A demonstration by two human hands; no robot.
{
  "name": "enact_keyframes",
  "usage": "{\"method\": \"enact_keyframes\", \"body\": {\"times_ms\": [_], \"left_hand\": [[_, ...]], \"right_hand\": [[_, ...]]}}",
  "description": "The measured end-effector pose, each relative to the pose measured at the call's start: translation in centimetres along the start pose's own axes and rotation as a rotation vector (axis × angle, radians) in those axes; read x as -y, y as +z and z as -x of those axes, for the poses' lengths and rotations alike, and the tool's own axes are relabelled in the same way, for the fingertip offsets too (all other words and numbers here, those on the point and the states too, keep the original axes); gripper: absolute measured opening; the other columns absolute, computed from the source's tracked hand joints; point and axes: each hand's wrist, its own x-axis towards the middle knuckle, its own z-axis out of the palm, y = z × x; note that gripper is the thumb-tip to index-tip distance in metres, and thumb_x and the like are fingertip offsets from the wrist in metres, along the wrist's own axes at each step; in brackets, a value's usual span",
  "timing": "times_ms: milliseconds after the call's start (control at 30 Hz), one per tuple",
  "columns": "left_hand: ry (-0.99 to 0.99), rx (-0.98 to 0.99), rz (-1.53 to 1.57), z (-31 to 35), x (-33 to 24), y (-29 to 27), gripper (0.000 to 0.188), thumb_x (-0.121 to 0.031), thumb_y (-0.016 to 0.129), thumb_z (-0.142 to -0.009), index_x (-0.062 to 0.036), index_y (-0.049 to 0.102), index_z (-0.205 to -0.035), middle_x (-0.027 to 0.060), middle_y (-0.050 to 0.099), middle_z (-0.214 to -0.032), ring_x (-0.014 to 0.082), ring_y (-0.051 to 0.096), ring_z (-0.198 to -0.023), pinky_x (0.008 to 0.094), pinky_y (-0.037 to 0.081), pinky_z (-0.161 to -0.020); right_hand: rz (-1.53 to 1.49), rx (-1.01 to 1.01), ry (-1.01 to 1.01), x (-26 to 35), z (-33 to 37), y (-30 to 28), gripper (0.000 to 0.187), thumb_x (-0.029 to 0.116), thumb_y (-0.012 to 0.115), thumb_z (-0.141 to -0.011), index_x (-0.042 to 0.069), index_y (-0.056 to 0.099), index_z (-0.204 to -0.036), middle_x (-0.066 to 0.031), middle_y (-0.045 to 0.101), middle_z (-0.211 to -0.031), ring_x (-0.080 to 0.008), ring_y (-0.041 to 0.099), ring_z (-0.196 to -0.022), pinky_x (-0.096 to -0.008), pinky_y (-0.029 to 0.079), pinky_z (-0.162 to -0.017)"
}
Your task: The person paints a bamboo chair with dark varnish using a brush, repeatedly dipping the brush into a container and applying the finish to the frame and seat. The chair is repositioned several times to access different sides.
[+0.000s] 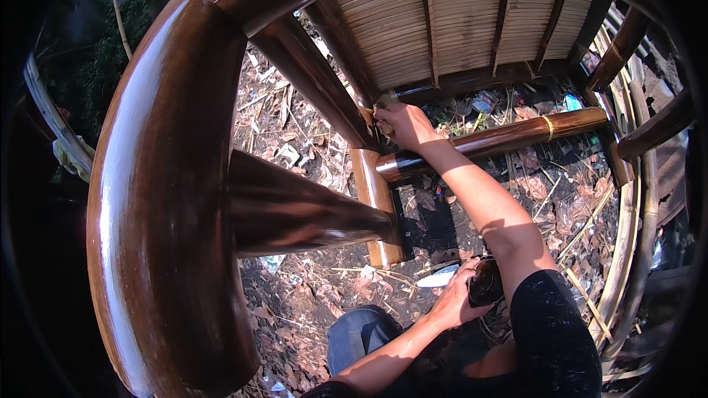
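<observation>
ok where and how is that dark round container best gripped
Take the dark round container by its curved side, probably from the left, where the left hand holds it: roundness suits wrapping, and the right arm seems close on its right.

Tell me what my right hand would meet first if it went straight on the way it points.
Probably the dark post beside the slatted panel: it lies just ahead of your right hand, though depth is unclear and they may be touching.

Dk-brn frame (166,199), tan-striped panel (464,22), blk sleeve (553,335)
</observation>
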Motion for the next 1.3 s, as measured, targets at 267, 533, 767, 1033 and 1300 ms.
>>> {"method": "enact_keyframes", "body": {"times_ms": [267, 533, 767, 1033, 1300], "left_hand": [[0.036, -0.041, 0.012, 0.3, 0.8, 0.7, 0.092, -0.024, 0.091, -0.07, -0.0098, 0.022, -0.129, 0.0324, 0.038, -0.145, 0.0471, 0.039, -0.138, 0.0507, 0.037, -0.113], [0.063, -0.074, 0.057, -0.5, 0.6, 0.6, 0.088, -0.016, 0.09, -0.067, -0.0063, 0.027, -0.128, 0.0313, 0.04, -0.145, 0.0479, 0.043, -0.135, 0.0526, 0.038, -0.112], [-0.003, -0.048, 0.021, 0.7, 1.1, 0.4, 0.084, -0.025, 0.092, -0.066, -0.0037, 0.035, -0.125, 0.0301, 0.038, -0.147, 0.0434, 0.04, -0.14, 0.0472, 0.037, -0.114], [-0.007, -0.06, 0.015, -0.2, 0.2, 0.4, 0.09, -0.016, 0.092, -0.063, -0.006, 0.029, -0.127, 0.0295, 0.042, -0.145, 0.047, 0.039, -0.138, 0.0508, 0.034, -0.115], [0.154, -0.116, 0.088, -0.4, 1.1, 1.7, 0.093, -0.014, 0.093, -0.064, -0.0086, 0.028, -0.13, 0.0297, 0.043, -0.143, 0.0467, 0.043, -0.136, 0.0536, 0.039, -0.111]], "right_hand": [[-0.084, -0.187, -0.335, 2.3, -5.3, -5.2, 0.034, 0.01, 0.068, -0.079, 0.017, 0.069, -0.112, -0.0066, 0.069, -0.106, -0.0314, 0.065, -0.096, -0.0417, 0.055, -0.081], [-0.123, -0.047, -0.22, -0.6, -2.3, -1.4, 0.03, 0.013, 0.063, -0.083, 0.02, 0.07, -0.112, -0.0101, 0.068, -0.098, -0.0331, 0.067, -0.095, -0.0436, 0.054, -0.08], [-0.063, -0.547, -0.593, 8.0, -12.2, -12.3, 0.024, 0.012, 0.073, -0.083, 0.011, 0.072, -0.107, -0.0101, 0.072, -0.097, -0.0292, 0.07, -0.09, -0.0385, 0.057, -0.079], [0.134, -0.158, -0.46, 4.4, -8.5, -11.1, 0.034, 0.008, 0.07, -0.081, 0.013, 0.069, -0.115, -0.0092, 0.069, -0.112, -0.0292, 0.068, -0.1, -0.0386, 0.057, -0.085], [-0.1, -0.73, -0.623, 5.5, -12.0, -14.9, 0.022, 0.027, 0.07, -0.092, 0.016, 0.073, -0.11, -0.0078, 0.072, -0.112, -0.0263, 0.068, -0.105, -0.0353, 0.056, -0.091]]}}
